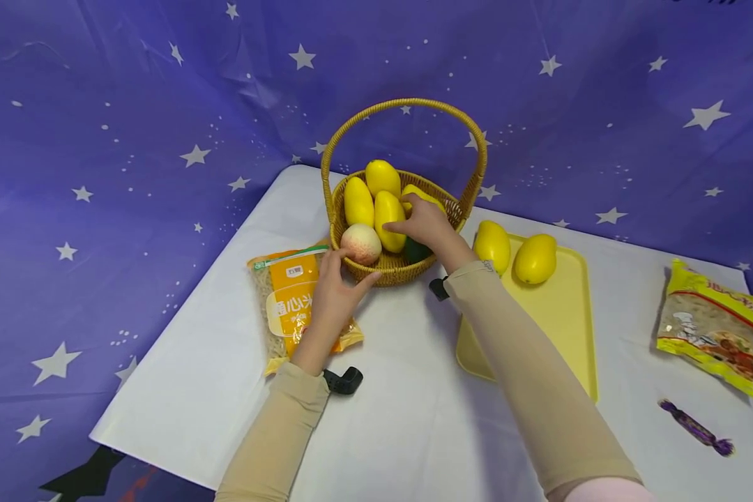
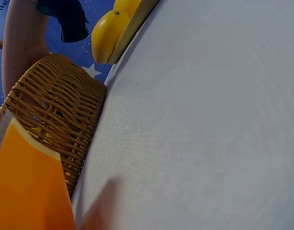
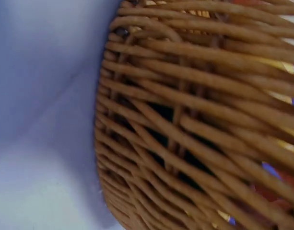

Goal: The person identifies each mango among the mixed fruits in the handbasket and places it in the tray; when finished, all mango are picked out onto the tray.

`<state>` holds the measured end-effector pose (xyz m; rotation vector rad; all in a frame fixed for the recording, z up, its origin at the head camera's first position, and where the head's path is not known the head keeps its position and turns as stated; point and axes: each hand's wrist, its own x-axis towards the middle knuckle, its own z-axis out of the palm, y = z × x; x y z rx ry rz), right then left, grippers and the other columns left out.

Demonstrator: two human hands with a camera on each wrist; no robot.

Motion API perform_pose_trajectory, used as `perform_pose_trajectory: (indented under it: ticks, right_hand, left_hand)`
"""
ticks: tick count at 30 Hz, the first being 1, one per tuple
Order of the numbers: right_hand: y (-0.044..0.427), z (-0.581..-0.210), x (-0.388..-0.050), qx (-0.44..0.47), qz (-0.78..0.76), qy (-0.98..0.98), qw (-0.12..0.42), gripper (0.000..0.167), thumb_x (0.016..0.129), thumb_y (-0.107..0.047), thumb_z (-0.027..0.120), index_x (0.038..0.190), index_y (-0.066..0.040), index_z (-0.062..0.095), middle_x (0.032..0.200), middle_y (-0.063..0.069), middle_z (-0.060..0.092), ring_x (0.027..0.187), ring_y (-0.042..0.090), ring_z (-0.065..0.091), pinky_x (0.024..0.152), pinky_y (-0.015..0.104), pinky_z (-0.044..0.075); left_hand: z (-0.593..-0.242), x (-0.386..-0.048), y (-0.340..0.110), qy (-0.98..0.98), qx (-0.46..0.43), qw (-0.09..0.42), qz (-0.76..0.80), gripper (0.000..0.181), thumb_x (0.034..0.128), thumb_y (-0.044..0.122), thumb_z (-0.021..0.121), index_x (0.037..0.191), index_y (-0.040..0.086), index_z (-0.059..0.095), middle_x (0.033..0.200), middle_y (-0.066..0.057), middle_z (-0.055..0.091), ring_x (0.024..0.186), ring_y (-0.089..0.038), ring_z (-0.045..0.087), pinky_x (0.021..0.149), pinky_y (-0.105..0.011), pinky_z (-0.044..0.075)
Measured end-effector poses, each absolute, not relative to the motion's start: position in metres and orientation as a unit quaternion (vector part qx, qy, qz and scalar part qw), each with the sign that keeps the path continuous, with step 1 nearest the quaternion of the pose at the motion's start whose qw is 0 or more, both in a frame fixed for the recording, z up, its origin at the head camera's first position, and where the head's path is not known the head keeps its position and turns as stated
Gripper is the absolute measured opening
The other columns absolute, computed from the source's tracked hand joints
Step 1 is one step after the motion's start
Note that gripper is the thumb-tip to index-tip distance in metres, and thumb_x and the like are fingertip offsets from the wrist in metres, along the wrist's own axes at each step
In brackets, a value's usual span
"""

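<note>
Fingers spread, the left hand [image 1: 337, 289] should steady the wicker basket [image 1: 389, 277] at its near rim; the right hand [image 1: 429, 224] is among mangoes [image 1: 388, 209], whether gripping I can't tell.

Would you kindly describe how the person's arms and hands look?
The left hand and right hand are bare. Beige sleeves cover both forearms, with pink cloth showing above the right one. Each wrist carries a black device; the right cuff has a small marking.

six mangoes [image 1: 535, 259], two bags [image 1: 712, 329], one each of peach [image 1: 360, 243], green object [image 1: 417, 252], basket [image 1: 392, 277], tray [image 1: 555, 324], candy [image 1: 696, 427]
</note>
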<state>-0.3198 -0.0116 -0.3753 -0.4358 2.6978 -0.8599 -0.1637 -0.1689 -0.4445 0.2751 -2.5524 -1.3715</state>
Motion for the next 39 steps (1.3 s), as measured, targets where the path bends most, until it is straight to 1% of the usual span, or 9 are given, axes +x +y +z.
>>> perform_pose_trajectory:
  ticks: [4, 7, 21, 28, 33, 36, 39]
  right_hand:
    - [-0.014, -0.379, -0.320, -0.146, -0.302, 0.930, 0.149, 0.088, 0.082, -0.049, 0.072, 0.149, -0.009, 0.031, 0.138, 0.016, 0.049, 0.120, 0.030, 0.051, 0.098, 0.043, 0.043]
    - [-0.015, -0.380, -0.319, -0.145, -0.312, 0.927, 0.150, 0.089, 0.082, -0.049, 0.072, 0.149, -0.009, 0.030, 0.137, 0.018, 0.049, 0.119, 0.031, 0.051, 0.097, 0.044, 0.043]
    - [-0.014, -0.384, -0.315, -0.141, -0.341, 0.919, 0.142, 0.089, 0.081, -0.049, 0.073, 0.149, -0.012, 0.029, 0.137, 0.018, 0.049, 0.117, 0.031, 0.052, 0.096, 0.045, 0.043]
    - [-0.013, -0.384, -0.315, -0.135, -0.344, 0.921, 0.123, 0.088, 0.081, -0.050, 0.073, 0.149, -0.014, 0.030, 0.135, 0.018, 0.051, 0.114, 0.031, 0.054, 0.092, 0.045, 0.046]
    - [-0.012, -0.379, -0.313, -0.140, -0.361, 0.917, 0.099, 0.087, 0.081, -0.050, 0.073, 0.148, -0.015, 0.031, 0.127, 0.015, 0.055, 0.107, 0.027, 0.056, 0.085, 0.042, 0.050]
    - [-0.010, -0.370, -0.309, -0.144, -0.376, 0.911, 0.090, 0.086, 0.080, -0.050, 0.074, 0.148, -0.017, 0.032, 0.125, 0.012, 0.056, 0.107, 0.026, 0.056, 0.081, 0.041, 0.051]
    - [-0.006, -0.362, -0.305, -0.147, -0.383, 0.908, 0.080, 0.087, 0.079, -0.051, 0.075, 0.149, -0.020, 0.032, 0.129, 0.010, 0.054, 0.111, 0.024, 0.054, 0.082, 0.040, 0.051]
  left_hand:
    - [-0.445, -0.164, -0.168, -0.871, 0.093, 0.117, -0.467, 0.073, 0.0794, 0.065, 0.065, 0.131, 0.018, 0.045, 0.155, -0.013, 0.022, 0.141, -0.033, 0.024, 0.107, -0.050, 0.032]
    - [-0.445, -0.163, -0.169, -0.871, 0.093, 0.118, -0.468, 0.074, 0.0789, 0.066, 0.065, 0.131, 0.018, 0.044, 0.155, -0.013, 0.022, 0.140, -0.033, 0.025, 0.106, -0.050, 0.032]
    - [-0.445, -0.163, -0.169, -0.872, 0.092, 0.118, -0.466, 0.076, 0.0792, 0.066, 0.065, 0.132, 0.016, 0.043, 0.155, -0.013, 0.022, 0.142, -0.031, 0.021, 0.110, -0.048, 0.027]
    - [-0.445, -0.163, -0.168, -0.873, 0.085, 0.122, -0.464, 0.075, 0.0798, 0.065, 0.064, 0.132, 0.016, 0.043, 0.154, -0.013, 0.023, 0.141, -0.031, 0.023, 0.109, -0.047, 0.028]
    - [-0.445, -0.164, -0.168, -0.870, 0.084, 0.116, -0.472, 0.074, 0.0795, 0.066, 0.064, 0.131, 0.017, 0.044, 0.155, -0.012, 0.022, 0.142, -0.031, 0.020, 0.109, -0.048, 0.028]
    - [-0.446, -0.164, -0.169, -0.868, 0.081, 0.117, -0.477, 0.073, 0.0793, 0.066, 0.064, 0.131, 0.019, 0.044, 0.154, -0.010, 0.024, 0.143, -0.029, 0.020, 0.109, -0.048, 0.029]
    - [-0.446, -0.164, -0.171, -0.867, 0.081, 0.120, -0.477, 0.073, 0.0791, 0.067, 0.064, 0.130, 0.019, 0.044, 0.153, -0.009, 0.025, 0.143, -0.029, 0.020, 0.108, -0.047, 0.030]
